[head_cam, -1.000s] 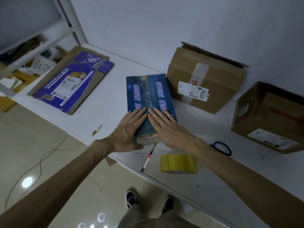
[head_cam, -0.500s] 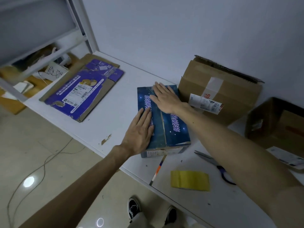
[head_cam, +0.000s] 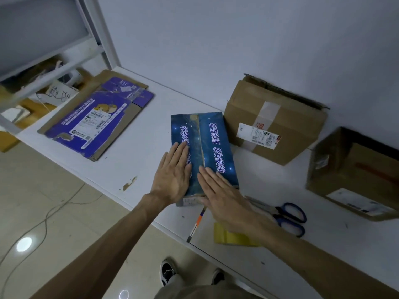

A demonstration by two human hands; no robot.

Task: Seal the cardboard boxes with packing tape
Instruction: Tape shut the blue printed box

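Head cam: L hand [head_cam: 172, 178] & R hand [head_cam: 224, 199] lie flat on the blue box [head_cam: 212, 143], fingers straight, gripping nothing. Box sits mid table [head_cam: 138, 152]. The yellow tape roll [head_cam: 228, 237] is by the R wrist, w/ scissors [head_cam: 289, 216] near.

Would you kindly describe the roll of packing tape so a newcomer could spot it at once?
On the white table by the wall, find the dark blue starry box. Between it and the table's front edge, partly under the right forearm, lies the tape roll. It is the only yellow thing there, left of the blue-handled scissors.
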